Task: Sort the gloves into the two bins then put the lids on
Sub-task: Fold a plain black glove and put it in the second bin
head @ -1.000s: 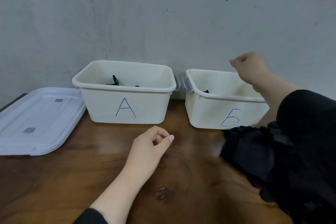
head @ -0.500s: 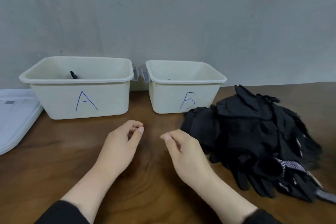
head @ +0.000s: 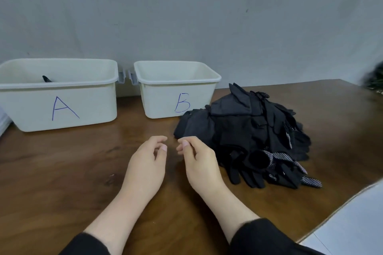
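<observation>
**— What do you count in front of you?**

— You have two white bins against the wall. The bin marked A (head: 62, 97) sits to your left, and the bin marked B (head: 176, 93) is just beside it on its right, their side handles almost meeting. Neither has a lid on. One dark glove tip (head: 46, 78) pokes up inside bin A; what lies inside B cannot be seen from here. You also have one heap of black gloves (head: 248, 130) on the wooden surface (head: 62, 172), right of bin B and touching its front corner. The gloves in it are too tangled to count, though several show dotted palms. A sliver of one white lid (head: 3, 122) peeks in at your far left edge.

**— And your hands, what is each grip doing?**

— Two bare hands, both low over the surface in front of bin B and close together, fingertips nearly facing. Your left hand (head: 147, 163) has its grip loose: fingers softly curled, thumb near the forefinger, holding nothing. Your right hand (head: 199, 161) is much the same, fingers bent inward with thumb and forefinger close, nothing visible between them. It sits just beside the near edge of the heap, and I cannot tell whether it touches it.
</observation>
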`<state>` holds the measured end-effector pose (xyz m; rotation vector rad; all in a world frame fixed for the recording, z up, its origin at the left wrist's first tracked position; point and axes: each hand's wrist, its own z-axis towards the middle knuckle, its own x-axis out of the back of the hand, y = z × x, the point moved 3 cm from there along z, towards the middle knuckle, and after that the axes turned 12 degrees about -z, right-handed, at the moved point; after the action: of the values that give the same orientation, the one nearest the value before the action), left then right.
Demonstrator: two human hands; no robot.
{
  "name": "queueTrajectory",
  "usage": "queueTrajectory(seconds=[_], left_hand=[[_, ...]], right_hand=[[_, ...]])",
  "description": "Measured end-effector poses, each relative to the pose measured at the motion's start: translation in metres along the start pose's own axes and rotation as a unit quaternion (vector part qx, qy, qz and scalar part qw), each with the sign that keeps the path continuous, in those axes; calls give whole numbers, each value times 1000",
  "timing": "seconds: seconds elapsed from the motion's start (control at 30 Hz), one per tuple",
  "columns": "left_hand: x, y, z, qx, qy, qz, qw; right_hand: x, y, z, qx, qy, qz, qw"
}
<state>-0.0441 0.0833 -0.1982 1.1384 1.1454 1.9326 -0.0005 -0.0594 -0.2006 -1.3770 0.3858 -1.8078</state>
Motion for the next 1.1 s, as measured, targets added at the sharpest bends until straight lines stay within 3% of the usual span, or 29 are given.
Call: queueTrajectory(seconds=[0.23,0.4,0.53,0.6,0.73,0.9,0.97,1.03,1.1], left_hand=[[3,-3,-5,-7,-35,5,999],[7,-2,-4,-2,-34,-9,999],[8,3,-5,-2,-33,-10,999],[9,4,-5,-2,-32,-14,999],[10,4,-5,-7,-32,-12,999],[12,4,-4,-7,-29,-24,999],[12,5,-4,-8,-25,-28,999],[13,6,-4,-9,-19,-34,999],[15,7,-5,-6,-12,-59,998]], right_hand=[[30,-9,-1,86,70,8,994],[90,6,60,121,113,-220,961],[122,34,106,37,-10,-440,897],[128,43,117,30,-31,-462,886],[132,40,126,59,14,-498,865],[165,12,136,32,137,-273,952],[182,-8,136,25,164,-177,970],[192,-29,132,4,165,-80,983],[189,-45,125,-27,97,81,992]])
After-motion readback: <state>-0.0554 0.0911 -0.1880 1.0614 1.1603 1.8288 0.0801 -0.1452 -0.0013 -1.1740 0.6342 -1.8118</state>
